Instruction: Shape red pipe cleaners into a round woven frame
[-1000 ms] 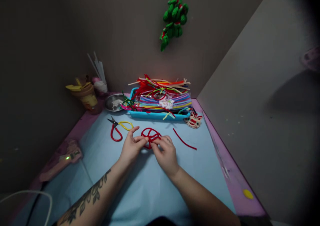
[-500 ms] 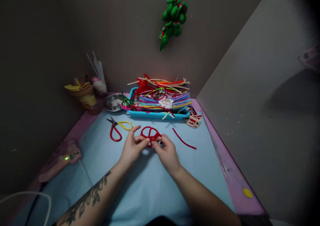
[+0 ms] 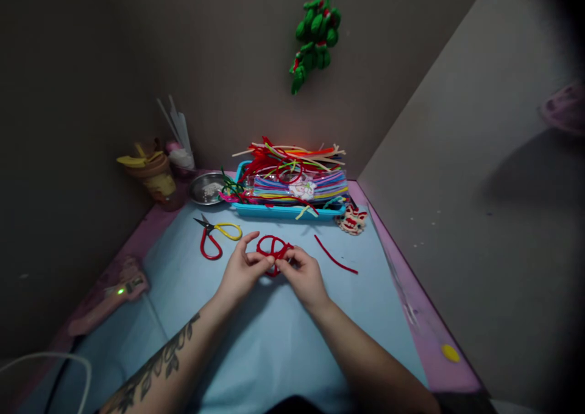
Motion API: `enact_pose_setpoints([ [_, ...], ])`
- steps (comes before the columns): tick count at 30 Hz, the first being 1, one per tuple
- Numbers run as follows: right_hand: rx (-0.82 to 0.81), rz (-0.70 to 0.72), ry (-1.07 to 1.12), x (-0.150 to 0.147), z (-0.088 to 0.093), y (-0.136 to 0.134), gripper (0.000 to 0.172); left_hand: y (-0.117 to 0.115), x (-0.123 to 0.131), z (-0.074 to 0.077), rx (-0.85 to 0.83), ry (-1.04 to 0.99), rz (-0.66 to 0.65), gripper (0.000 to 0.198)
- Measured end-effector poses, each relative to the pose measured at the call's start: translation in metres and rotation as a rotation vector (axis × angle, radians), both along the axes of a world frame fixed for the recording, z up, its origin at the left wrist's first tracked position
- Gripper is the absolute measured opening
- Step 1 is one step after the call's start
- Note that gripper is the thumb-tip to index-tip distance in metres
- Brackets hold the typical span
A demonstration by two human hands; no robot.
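Note:
A red pipe-cleaner ring (image 3: 273, 239) with crossing strands inside is held between my two hands over the blue cloth. My left hand (image 3: 243, 266) pinches its lower left edge with thumb and a finger, while the index finger sticks up free. On the right, my right hand (image 3: 303, 274) grips the lower right edge between thumb and fingertips. The thumbs nearly meet in front, hiding part of the lower strands. A loose red pipe cleaner (image 3: 336, 255) lies to the right of my right hand. Scissors (image 3: 211, 234) with one red and one yellow handle lie spread at the left.
Behind stands a blue tray (image 3: 287, 210) heaped with coloured pipe cleaners. A metal dish (image 3: 197, 196) and a tool pot (image 3: 158, 179) are at back left, a glue gun (image 3: 109, 298) at left. A beige-and-red figure (image 3: 351, 221), tweezers (image 3: 397, 280) and a yellow disc (image 3: 450, 353) lie right.
The red ring has tilted slightly between my fingers, and my right thumb has shifted a little left, closer to my left thumb. The rest stays in place apart from a small camera shift.

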State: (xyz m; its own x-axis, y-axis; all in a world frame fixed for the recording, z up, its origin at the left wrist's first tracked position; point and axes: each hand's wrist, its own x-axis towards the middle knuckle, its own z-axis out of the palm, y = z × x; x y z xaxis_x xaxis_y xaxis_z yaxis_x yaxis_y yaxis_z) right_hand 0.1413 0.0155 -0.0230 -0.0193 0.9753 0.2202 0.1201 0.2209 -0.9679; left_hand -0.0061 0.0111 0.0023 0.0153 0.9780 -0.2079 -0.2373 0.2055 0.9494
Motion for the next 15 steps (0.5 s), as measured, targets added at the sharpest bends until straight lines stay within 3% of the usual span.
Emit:
enact_pose_setpoints([
  [6, 0.007, 0.016, -0.022, 0.0029, -0.0022, -0.0002, 0.011, 0.0024, -0.0023, -0.0036, -0.008, -0.021, 0.023, 0.097],
  [15, -0.069, 0.037, 0.051, 0.002, -0.0036, 0.0011, 0.009, 0.0015, -0.0021, -0.0002, 0.004, 0.018, -0.02, 0.095],
])
